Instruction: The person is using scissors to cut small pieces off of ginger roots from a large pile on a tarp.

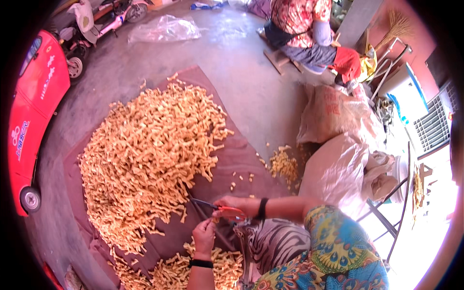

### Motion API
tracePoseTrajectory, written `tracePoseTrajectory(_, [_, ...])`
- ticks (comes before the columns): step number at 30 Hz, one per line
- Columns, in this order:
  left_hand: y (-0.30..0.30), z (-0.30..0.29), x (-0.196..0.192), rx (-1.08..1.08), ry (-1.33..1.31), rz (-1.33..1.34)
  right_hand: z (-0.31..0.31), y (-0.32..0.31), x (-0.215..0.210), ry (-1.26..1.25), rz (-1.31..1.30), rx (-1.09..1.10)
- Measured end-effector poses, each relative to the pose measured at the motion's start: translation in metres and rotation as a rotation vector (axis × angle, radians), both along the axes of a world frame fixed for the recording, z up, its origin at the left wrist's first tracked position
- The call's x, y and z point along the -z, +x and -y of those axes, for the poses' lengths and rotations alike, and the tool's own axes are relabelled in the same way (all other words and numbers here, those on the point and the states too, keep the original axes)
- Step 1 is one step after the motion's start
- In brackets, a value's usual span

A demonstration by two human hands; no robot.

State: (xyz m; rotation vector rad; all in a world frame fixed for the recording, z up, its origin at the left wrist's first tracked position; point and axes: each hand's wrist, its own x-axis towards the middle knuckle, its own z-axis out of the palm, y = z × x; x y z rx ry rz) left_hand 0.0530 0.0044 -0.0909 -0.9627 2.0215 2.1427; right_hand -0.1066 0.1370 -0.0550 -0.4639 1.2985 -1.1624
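My right hand (pixel 238 205) is wrapped round red-handled shears (pixel 231 211), whose dark blades reach left toward the big heap. Just below and to the left, my left hand (pixel 204 236) pinches a small tan piece (pixel 215 220) close to the shears' handles. The fingers hide most of that piece. A large heap of tan, knobbly, stick-like pieces (pixel 150 154) spreads over a dark reddish cloth (pixel 224 181) ahead and to the left. Beneath my left wrist lies a smaller pile of similar pieces (pixel 227 263).
Small cut bits (pixel 284 165) lie at the cloth's right edge. Bulging sacks (pixel 333 169) stand to the right. A seated person (pixel 304 34) is at the far right. A red vehicle (pixel 41 106) is on the left, with clear plastic sheeting (pixel 165 29) on the far floor.
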Motion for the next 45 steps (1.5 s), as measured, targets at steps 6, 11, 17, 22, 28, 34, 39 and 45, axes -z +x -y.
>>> tracePoseTrajectory(6, [0.005,0.005,0.004,0.203,-0.588,-0.136,-0.006,-0.001,0.007,-0.019,-0.312,-0.121])
tracePoseTrajectory(11, [0.009,0.008,0.007,0.003,0.05,-0.04,0.008,0.01,0.005,0.143,0.26,0.274])
tracePoseTrajectory(17, [0.044,0.012,-0.015,-0.191,0.482,0.063,0.024,0.023,0.011,-0.004,-0.282,-0.121])
tracePoseTrajectory(22, [0.06,0.009,-0.012,-0.107,0.433,0.114,0.025,0.02,0.052,-0.309,-0.834,-0.32])
tracePoseTrajectory(28, [0.144,0.053,0.031,0.46,-0.236,0.603,0.003,0.006,0.084,-0.108,-1.058,-0.309])
tracePoseTrajectory(34, [0.111,0.138,0.085,0.279,-0.685,0.53,-0.015,-0.001,0.087,0.034,-1.092,-0.234])
tracePoseTrajectory(39, [0.031,0.2,0.129,0.057,-1.075,0.201,-0.032,-0.012,0.091,0.155,-1.025,-0.149])
tracePoseTrajectory(45, [0.002,0.175,0.143,0.437,-0.869,0.453,-0.051,-0.018,0.089,0.262,-0.799,0.027])
